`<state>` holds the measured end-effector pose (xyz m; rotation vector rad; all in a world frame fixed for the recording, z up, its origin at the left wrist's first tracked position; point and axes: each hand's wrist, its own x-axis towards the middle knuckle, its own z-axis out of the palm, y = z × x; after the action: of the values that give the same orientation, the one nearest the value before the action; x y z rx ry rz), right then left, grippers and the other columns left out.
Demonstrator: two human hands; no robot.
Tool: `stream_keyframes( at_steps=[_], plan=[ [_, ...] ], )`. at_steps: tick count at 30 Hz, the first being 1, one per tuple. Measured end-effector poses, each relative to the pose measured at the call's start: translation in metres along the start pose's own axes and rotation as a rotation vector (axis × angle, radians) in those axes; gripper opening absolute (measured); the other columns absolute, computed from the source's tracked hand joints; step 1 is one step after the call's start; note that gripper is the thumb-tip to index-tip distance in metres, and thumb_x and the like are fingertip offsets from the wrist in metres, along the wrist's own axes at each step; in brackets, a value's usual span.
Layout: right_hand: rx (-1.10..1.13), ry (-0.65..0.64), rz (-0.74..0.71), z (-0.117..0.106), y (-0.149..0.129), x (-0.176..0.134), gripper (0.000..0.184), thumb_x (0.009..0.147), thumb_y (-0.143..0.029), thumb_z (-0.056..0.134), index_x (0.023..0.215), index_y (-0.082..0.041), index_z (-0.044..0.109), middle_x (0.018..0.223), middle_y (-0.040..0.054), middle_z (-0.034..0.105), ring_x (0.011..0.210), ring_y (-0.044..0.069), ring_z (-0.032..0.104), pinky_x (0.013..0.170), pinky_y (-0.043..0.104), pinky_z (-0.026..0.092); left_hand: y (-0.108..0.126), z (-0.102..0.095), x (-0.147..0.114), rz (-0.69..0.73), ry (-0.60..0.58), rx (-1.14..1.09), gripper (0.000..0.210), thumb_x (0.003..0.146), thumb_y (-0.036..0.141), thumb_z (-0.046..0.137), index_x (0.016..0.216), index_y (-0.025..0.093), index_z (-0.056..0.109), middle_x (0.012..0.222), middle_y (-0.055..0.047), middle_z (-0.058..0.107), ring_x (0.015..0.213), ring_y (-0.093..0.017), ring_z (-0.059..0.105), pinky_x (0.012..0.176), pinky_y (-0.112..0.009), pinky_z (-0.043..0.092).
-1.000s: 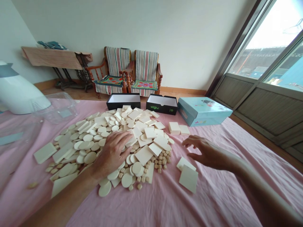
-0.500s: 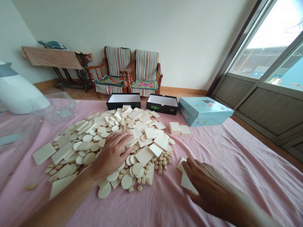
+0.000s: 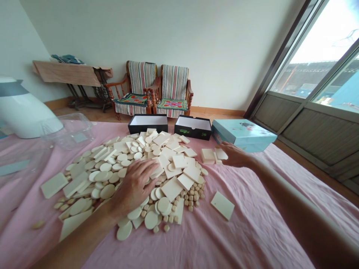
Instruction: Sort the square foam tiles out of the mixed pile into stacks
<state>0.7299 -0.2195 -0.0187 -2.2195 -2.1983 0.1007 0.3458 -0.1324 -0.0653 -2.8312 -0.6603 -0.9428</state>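
Pale square tile point(image 3: 221, 153) sits at the fingertips of the right hand point(image 3: 235, 154), pinched, tilted, just right of a short stack of square tiles point(image 3: 208, 155) and in front of the light-blue box point(image 3: 244, 137); whether its lower edge touches anything, cannot tell. Nearer the person, a lone tile point(image 3: 223, 205) with a small hole near one corner lies flat on the pink cloth point(image 3: 196, 243). Left of it, a broad, loose heap of wooden pieces: tiles, round discs point(image 3: 163, 204), and small cubes point(image 3: 193, 193) gathered at the right edge. Left hand point(image 3: 138, 182) rests palm down on the heap, fingers relaxed and slightly spread, clasping nothing visible. Behind the heap, two black boxes with white interiors, one left point(image 3: 148, 129), one right point(image 3: 193, 133), the latter near the blue box. Far left: clear plastic container point(image 3: 68, 132), white jug point(image 3: 30, 116). Beyond the cloth, two wooden armchairs with striped covers, left point(image 3: 141, 78) and right point(image 3: 174, 82), against a pale wall.
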Motion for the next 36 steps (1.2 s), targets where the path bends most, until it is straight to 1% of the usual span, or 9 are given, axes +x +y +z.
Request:
stream_keyframes(
  at_steps=[3,7,15,21,24,26,30,33,36],
  plan=[
    [0.028,-0.101,-0.021,0.002,-0.001,0.008,0.048,0.067,-0.015,0.061,0.115,-0.016,0.058,0.110,0.0144,0.061,0.105,0.031,0.058,0.091,0.040,0.044,0.000,-0.001,-0.001,-0.004,-0.005,0.002,0.034,0.089,0.022,0.053,0.123,0.019,0.054,0.126,-0.010,0.060,0.118,-0.025,0.053,0.105,-0.048,0.038],
    [0.048,-0.160,-0.003,0.011,0.007,0.010,0.065,0.063,-0.014,0.066,0.126,-0.015,0.050,0.126,0.0170,0.056,0.117,0.032,0.053,0.098,0.041,0.041,0.001,-0.002,0.000,-0.009,-0.011,0.000,0.033,0.089,0.022,0.054,0.122,0.019,0.054,0.124,-0.010,0.060,0.117,-0.025,0.054,0.105,-0.048,0.039],
    [0.117,-0.104,0.011,0.024,0.013,0.009,0.059,0.070,-0.033,0.067,0.123,-0.012,0.048,0.124,0.0215,0.057,0.112,0.033,0.056,0.093,0.041,0.044,0.000,-0.001,0.001,0.001,-0.006,0.002,0.032,0.089,0.021,0.053,0.121,0.018,0.054,0.124,-0.010,0.060,0.117,-0.025,0.053,0.104,-0.047,0.039],
    [0.150,-0.095,0.000,0.027,0.009,0.015,0.062,0.067,-0.033,0.069,0.124,-0.016,0.049,0.123,0.0177,0.058,0.114,0.033,0.056,0.094,0.041,0.044,0.000,0.000,0.001,0.002,-0.005,0.007,0.032,0.089,0.022,0.054,0.121,0.018,0.055,0.124,-0.010,0.060,0.117,-0.025,0.053,0.104,-0.047,0.039],
    [0.172,-0.066,0.005,0.027,0.011,0.013,0.075,0.062,-0.027,0.072,0.131,-0.015,0.045,0.129,0.0185,0.054,0.119,0.034,0.052,0.096,0.043,0.043,0.000,0.000,0.002,0.002,-0.006,0.013,0.032,0.089,0.022,0.053,0.121,0.018,0.055,0.124,-0.010,0.060,0.117,-0.025,0.053,0.105,-0.047,0.039],
    [0.185,-0.004,0.007,0.024,0.012,0.006,0.078,0.060,-0.023,0.071,0.133,-0.015,0.044,0.130,0.0185,0.053,0.120,0.034,0.051,0.097,0.045,0.042,0.000,0.000,0.002,0.002,-0.005,0.017,0.032,0.089,0.022,0.053,0.121,0.018,0.054,0.124,-0.010,0.060,0.117,-0.025,0.053,0.105,-0.047,0.039],
    [0.266,0.104,0.002,0.008,0.000,-0.026,0.042,0.073,-0.020,0.060,0.114,-0.016,0.056,0.107,0.0131,0.063,0.099,0.026,0.060,0.088,0.041,0.048,0.000,0.000,0.001,0.009,0.003,0.018,0.033,0.089,0.022,0.054,0.121,0.018,0.054,0.125,-0.010,0.060,0.118,-0.025,0.053,0.105,-0.047,0.039],
    [0.375,-0.036,-0.126,-0.003,-0.026,-0.060,0.031,0.077,-0.018,0.057,0.108,-0.019,0.059,0.102,0.0083,0.064,0.092,0.021,0.061,0.083,0.036,0.050,-0.001,0.001,0.001,0.025,0.018,0.017,0.033,0.089,0.022,0.055,0.122,0.017,0.054,0.124,-0.010,0.061,0.116,-0.025,0.054,0.104,-0.047,0.039],
    [0.397,-0.173,-0.314,-0.008,-0.056,-0.091,0.050,0.070,-0.005,0.055,0.116,-0.022,0.057,0.116,0.0070,0.061,0.109,0.020,0.056,0.095,0.035,0.046,-0.002,-0.002,0.002,0.022,0.054,-0.006,0.032,0.089,0.023,0.055,0.121,0.018,0.055,0.124,-0.010,0.061,0.115,-0.024,0.055,0.102,-0.045,0.041]
  ],
)
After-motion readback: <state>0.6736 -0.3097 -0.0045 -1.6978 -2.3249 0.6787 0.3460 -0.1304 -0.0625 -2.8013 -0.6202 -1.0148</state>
